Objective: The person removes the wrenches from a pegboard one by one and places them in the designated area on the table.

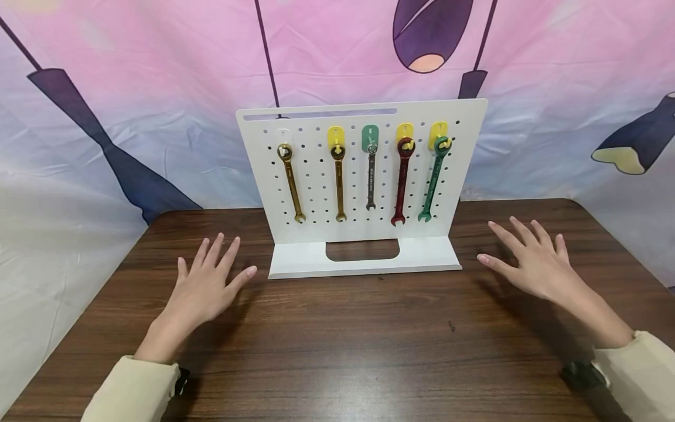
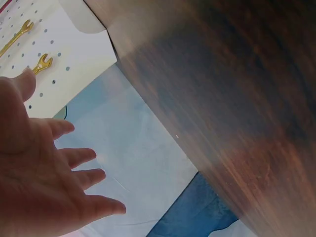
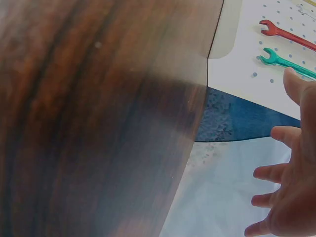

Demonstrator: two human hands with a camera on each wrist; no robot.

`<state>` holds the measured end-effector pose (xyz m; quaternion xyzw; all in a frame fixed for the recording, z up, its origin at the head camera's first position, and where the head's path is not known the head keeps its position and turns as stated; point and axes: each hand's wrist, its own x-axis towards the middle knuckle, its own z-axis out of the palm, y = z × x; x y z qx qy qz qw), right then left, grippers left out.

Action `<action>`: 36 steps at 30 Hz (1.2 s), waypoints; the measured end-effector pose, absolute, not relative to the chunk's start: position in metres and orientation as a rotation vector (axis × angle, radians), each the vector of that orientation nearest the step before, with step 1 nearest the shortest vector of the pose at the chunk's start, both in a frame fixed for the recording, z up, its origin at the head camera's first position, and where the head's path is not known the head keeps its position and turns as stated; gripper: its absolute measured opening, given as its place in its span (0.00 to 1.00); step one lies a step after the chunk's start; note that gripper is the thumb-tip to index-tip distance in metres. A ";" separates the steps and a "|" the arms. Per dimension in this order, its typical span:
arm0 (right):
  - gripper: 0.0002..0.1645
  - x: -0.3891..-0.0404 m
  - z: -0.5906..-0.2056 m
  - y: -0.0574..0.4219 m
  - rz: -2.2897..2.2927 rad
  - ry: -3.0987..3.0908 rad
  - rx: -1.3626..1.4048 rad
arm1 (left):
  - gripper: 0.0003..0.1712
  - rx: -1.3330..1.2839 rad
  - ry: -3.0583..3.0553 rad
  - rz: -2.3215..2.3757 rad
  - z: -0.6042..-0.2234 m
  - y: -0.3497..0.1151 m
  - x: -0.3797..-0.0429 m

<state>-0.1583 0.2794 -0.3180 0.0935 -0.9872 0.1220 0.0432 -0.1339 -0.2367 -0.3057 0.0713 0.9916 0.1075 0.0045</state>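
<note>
A white pegboard stand (image 1: 364, 231) stands upright at the back of the table. Several wrenches hang on it in a row: a gold wrench (image 1: 292, 184) at the left, a second gold wrench (image 1: 339, 184), a smaller silver wrench (image 1: 371, 179), a red wrench (image 1: 402, 181) and a green wrench (image 1: 435, 181) at the right. My left hand (image 1: 207, 285) is held over the table left of the stand, fingers spread, holding nothing. To the right of the stand, my right hand (image 1: 535, 264) is likewise spread and bare. Both palms show fingers apart in the wrist views.
Yellow, white and green hooks, such as the green hook (image 1: 370, 133), carry the wrenches. The dark wooden table (image 1: 358, 334) has rounded back corners. Behind it hangs a pink and blue printed cloth (image 1: 337, 53). Dark bands show at both sleeve cuffs.
</note>
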 end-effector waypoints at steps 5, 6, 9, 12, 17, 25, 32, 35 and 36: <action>0.45 -0.161 -0.315 0.280 0.440 -2.993 0.328 | 0.46 0.214 3.093 0.387 -0.302 -0.237 -0.138; 0.44 -0.162 -0.314 0.280 0.460 -2.982 0.345 | 0.46 0.216 3.087 0.409 -0.301 -0.237 -0.138; 0.42 -0.165 -0.312 0.280 0.563 -2.942 0.431 | 0.45 0.236 3.076 0.484 -0.299 -0.237 -0.139; 0.40 -0.169 -0.307 0.278 0.694 -2.948 0.473 | 0.45 0.261 3.071 0.556 -0.297 -0.236 -0.140; 0.41 -0.176 -0.297 0.275 0.817 -3.041 0.390 | 0.46 0.305 3.060 0.663 -0.293 -0.235 -0.142; 0.37 -0.192 -0.287 0.270 1.036 -3.011 0.453 | 0.49 0.260 2.999 0.749 -0.286 -0.230 -0.144; 0.36 -0.204 -0.283 0.261 1.149 -2.986 0.458 | 0.46 0.247 2.990 0.811 -0.285 -0.224 -0.147; 0.39 -0.209 -0.281 0.258 1.196 -3.000 0.420 | 0.45 0.251 2.984 0.842 -0.285 -0.220 -0.148; 0.39 -0.211 -0.280 0.258 1.216 -3.003 0.404 | 0.44 0.253 2.981 0.848 -0.285 -0.218 -0.149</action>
